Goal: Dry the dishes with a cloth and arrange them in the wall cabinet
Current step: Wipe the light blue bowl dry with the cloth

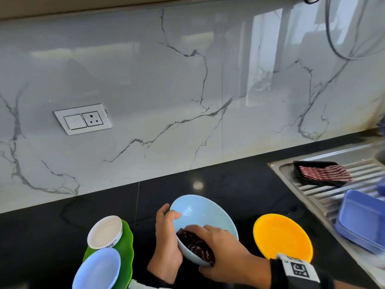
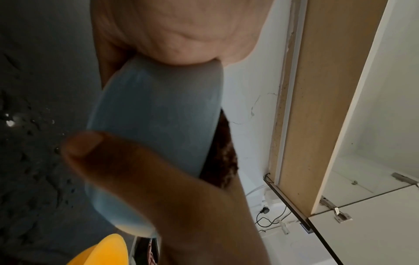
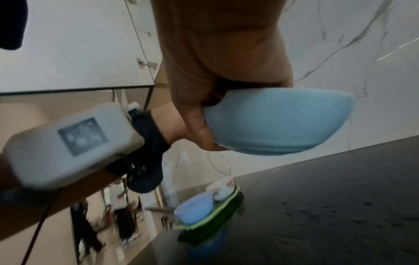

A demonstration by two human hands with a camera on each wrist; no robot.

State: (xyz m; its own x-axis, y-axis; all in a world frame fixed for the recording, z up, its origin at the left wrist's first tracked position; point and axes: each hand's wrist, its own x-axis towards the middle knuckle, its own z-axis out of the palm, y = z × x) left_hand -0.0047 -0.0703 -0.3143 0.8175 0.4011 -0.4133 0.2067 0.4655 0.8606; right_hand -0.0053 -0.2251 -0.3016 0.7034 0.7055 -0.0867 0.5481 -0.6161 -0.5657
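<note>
Head view: left hand (image 1: pixel 166 236) grips pale blue bowl (image 1: pixel 205 215) by rim, tilted above counter (image 1: pixel 218 184) near front edge, exposing interior. Right hand (image 1: pixel 220 251) clasps dark cloth (image 1: pixel 196 245), pressed over near rim to wipe. Orange plate (image 1: pixel 282 236) waits alongside, toward sink end.

My head cam looks down at the counter (image 1: pixel 218 184); both wrist cams sit close under the blue bowl (image 2: pixel 154 139), shared by all

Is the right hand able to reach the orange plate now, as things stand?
Probably yes. The orange plate lies bare on the counter just beside the right hand, nothing between. But that hand presses the dark cloth into the light blue bowl, so it must first let go.
</note>
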